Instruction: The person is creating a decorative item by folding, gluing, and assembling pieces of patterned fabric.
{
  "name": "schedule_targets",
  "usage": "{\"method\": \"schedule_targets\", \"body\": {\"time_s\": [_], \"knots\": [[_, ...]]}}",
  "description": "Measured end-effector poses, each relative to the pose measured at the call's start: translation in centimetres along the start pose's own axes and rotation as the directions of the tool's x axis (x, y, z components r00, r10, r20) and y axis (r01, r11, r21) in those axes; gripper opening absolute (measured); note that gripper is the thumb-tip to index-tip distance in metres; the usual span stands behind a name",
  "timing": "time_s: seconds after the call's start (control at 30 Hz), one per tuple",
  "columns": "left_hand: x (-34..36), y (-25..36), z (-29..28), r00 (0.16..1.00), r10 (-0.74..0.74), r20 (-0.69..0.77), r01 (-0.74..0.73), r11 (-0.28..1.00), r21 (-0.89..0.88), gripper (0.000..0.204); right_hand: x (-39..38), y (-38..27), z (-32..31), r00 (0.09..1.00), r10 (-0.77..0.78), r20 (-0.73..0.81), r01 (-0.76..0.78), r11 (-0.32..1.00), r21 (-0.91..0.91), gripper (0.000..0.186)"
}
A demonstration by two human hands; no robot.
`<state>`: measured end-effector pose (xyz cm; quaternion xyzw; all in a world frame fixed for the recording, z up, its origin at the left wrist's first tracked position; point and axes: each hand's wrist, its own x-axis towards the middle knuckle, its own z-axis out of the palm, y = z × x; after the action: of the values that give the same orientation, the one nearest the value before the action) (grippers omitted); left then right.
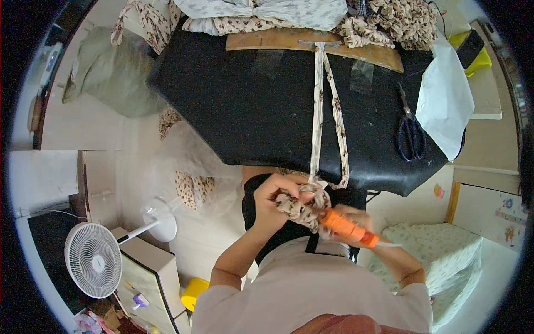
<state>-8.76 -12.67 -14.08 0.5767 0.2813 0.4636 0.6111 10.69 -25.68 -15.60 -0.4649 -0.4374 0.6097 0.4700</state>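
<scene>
Close to the person's waist, gathered printed fabric (296, 211) lies between the two hands. The left hand (271, 195) curls round it, pinching with thumb and fingers; the right hand (354, 215), blurred, seems to grip an orange tool (349, 228) whose front end meets the fabric. Low on the left stands a white fan (97, 264), its hub mark too small to read. Further off, a narrow printed strip (317, 111) crosses the black table (250, 106), scissors (410, 133) to its right, up to a wooden board (272, 40); heaped cloth (261, 10) lies behind.
</scene>
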Motion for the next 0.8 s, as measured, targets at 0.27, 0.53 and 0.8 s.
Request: {"method": "schedule_targets", "body": {"time_s": [0.27,0.53,0.8], "knots": [[0.1,0.5,-0.5,0.999,-0.040,-0.003,0.040,0.999,-0.023,0.030,3.7,-11.0,-3.7,0.984,-0.063,-0.165,0.032,0.982,-0.185,0.027],[0.4,1.6,-0.1,1.000,-0.004,0.004,0.004,1.000,0.025,0.027,5.3,-11.8,-4.7,0.904,-0.295,0.308,0.426,0.576,-0.698,0.030],[0.3,1.5,-0.4,0.999,-0.035,0.001,0.035,0.995,0.094,0.026,5.7,-12.0,-4.5,0.891,-0.306,0.337,0.454,0.560,-0.693,0.029]]}}
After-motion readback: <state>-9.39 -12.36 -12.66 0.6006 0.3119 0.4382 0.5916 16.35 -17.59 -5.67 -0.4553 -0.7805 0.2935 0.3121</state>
